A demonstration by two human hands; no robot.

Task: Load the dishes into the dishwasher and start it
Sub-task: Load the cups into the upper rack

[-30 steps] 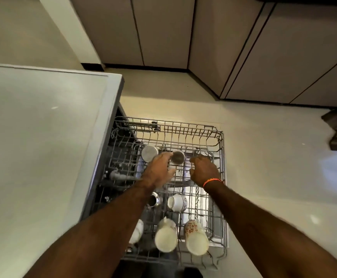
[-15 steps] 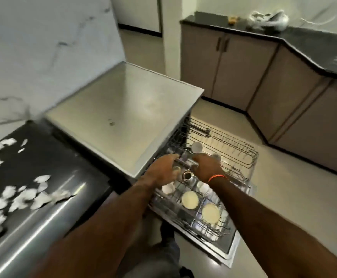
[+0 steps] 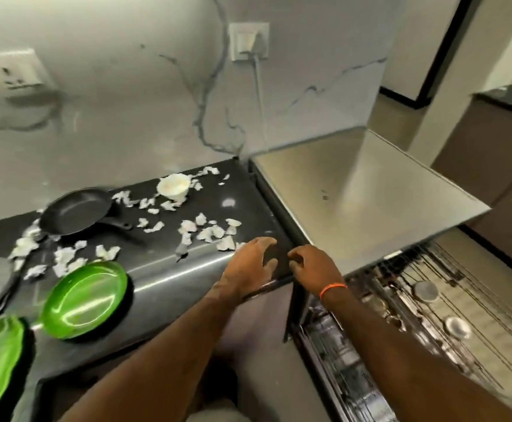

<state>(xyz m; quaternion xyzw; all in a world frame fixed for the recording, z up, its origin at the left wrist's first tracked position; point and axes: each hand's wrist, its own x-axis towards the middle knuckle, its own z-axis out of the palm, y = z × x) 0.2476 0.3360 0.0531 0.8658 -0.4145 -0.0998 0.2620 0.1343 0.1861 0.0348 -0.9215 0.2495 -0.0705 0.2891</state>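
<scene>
Dishwasher rack (image 3: 449,315), pulled out at lower right, long axis running away from the machine's open front; cups (image 3: 425,290) apparently mouth-down, though blurred. Left hand (image 3: 248,266) and right hand (image 3: 312,264) hover over the dark counter (image 3: 163,269) corner, fingers loosely spread, holding nothing. Half a second earlier both hands were in the rack. Green plate (image 3: 85,298) lies near the counter edge.
</scene>
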